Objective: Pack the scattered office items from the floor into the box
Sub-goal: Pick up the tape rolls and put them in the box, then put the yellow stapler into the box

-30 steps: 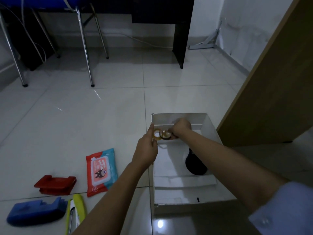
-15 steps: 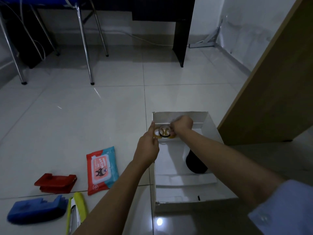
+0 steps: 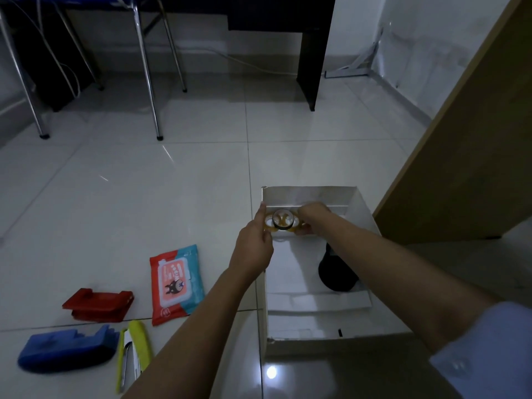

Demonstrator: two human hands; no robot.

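An open white box stands on the tiled floor, with a black round object lying inside it. Over the box's far left corner, my left hand and my right hand together hold small tape rolls, yellowish ones with a dark one in the middle. On the floor to the left lie a red and blue wipes pack, a red holder, a blue holder and a yellow utility knife.
A wooden panel rises just right of the box. Chrome chair legs and a black desk leg stand farther back. A white cable runs along the back wall.
The three tape rolls have come closer together between my hands, over the far end of the box. The view shifted slightly.
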